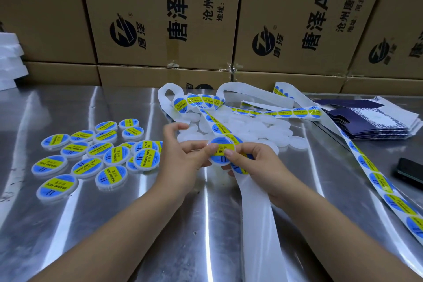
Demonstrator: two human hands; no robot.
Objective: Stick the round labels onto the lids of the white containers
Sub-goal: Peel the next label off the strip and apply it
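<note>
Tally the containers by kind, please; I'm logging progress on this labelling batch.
Labelled containers set aside: 18, some overlapping
Container being labelled: 1
Unlabelled containers: heaped, cannot count
Total counted: 19

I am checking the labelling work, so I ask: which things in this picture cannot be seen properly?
1. Held container: head view, left hand and right hand cover its sides.
2. Plain containers: head view, the strip hides some; no count.
3. Phone: head view, cut by right edge.
</note>
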